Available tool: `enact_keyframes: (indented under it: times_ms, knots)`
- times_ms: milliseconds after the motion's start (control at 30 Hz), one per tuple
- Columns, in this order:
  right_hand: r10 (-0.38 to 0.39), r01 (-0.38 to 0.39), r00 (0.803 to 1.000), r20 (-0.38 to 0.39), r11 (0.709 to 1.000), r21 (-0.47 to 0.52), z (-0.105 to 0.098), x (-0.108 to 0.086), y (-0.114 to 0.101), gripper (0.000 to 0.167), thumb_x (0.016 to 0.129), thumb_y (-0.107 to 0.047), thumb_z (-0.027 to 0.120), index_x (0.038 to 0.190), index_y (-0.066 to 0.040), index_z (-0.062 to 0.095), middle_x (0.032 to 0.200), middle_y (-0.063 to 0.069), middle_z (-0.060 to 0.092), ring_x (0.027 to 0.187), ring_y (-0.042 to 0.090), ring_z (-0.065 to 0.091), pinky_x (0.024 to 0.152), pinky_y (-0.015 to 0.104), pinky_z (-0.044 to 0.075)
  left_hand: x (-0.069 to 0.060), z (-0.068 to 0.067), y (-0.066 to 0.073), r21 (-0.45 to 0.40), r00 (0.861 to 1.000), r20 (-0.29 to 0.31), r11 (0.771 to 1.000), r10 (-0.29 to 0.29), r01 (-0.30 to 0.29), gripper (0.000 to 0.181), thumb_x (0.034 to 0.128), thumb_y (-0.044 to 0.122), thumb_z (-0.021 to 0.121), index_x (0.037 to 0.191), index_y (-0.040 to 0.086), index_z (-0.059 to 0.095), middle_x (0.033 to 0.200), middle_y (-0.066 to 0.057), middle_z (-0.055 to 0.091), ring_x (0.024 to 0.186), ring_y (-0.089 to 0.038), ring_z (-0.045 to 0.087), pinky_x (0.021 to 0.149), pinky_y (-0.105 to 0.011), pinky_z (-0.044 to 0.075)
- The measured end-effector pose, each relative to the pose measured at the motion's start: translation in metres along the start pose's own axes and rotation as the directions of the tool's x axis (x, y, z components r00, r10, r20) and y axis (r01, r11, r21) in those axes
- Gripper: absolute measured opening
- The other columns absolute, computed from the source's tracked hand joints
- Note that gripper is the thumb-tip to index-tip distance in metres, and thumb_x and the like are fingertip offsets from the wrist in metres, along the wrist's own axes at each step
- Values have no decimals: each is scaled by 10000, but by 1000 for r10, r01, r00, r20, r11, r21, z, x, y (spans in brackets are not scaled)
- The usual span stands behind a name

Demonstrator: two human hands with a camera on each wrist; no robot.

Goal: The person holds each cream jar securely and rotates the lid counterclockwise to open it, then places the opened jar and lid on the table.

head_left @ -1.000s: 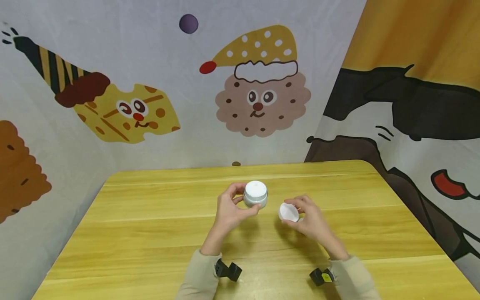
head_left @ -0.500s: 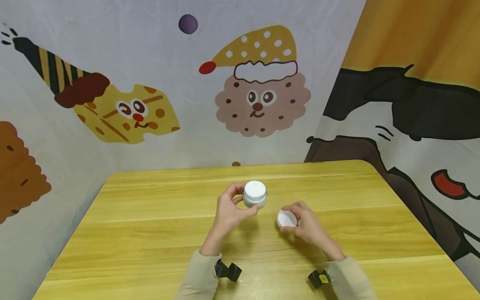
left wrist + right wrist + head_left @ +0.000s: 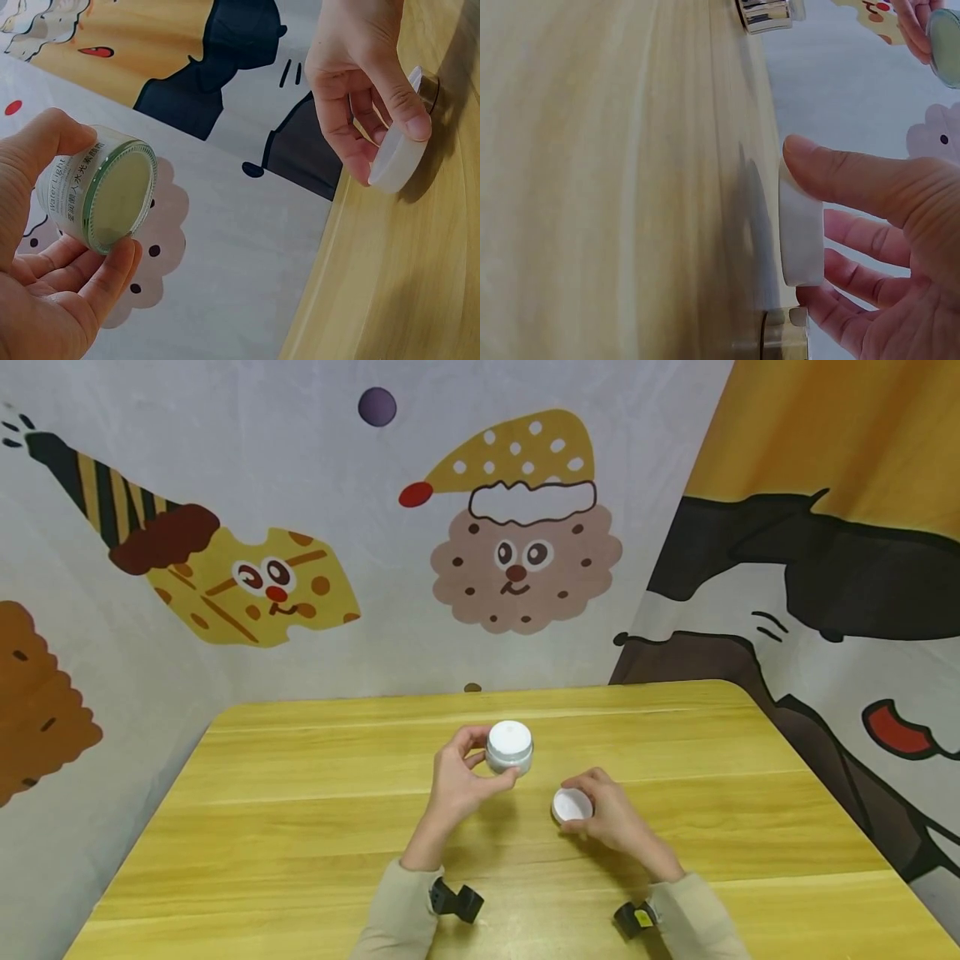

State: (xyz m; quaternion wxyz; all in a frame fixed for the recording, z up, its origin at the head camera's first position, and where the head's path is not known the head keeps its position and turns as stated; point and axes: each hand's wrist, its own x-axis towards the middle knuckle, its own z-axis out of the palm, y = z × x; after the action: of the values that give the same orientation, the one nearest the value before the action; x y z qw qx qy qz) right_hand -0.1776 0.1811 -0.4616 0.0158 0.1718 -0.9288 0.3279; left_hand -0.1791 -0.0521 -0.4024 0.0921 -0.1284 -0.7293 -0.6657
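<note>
A small round cosmetic jar (image 3: 510,750) with a white top is held above the table between thumb and fingers of my left hand (image 3: 459,785). In the left wrist view, the jar (image 3: 112,187) shows a printed label and a pale green base. My right hand (image 3: 611,814) pinches a white jar lid (image 3: 572,807) by its rim, to the right of and nearer than the jar. The lid's hollow side faces up. From the right wrist view, the lid (image 3: 802,225) appears just above the tabletop, with its shadow beside it. Jar and lid are apart.
The wooden table (image 3: 300,827) reaches a wall hung with cartoon-printed cloth (image 3: 375,568). A shiny gold-coloured object (image 3: 784,334) sits by my right hand in the right wrist view; another gold-coloured object (image 3: 769,15) shows at the top edge. Their kind is unclear.
My right hand has come down and slightly left with the lid, whose hollow side has tipped to face up more. The left hand and jar have barely moved.
</note>
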Motion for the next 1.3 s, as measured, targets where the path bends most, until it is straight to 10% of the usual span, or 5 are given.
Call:
enact_keyframes:
  times_ms: [1300]
  knots:
    - [-104,105,994,19,993,-58,6,3,-3,514,525,-50,886,975,6,645,935,93,551,863,278,569,758,463,521,-3,2,-6,92,997,76,996,-19,12,535,618,-40,779,1099,-51,544,1077,-157,590,1009,-285,537,870,-419,507]
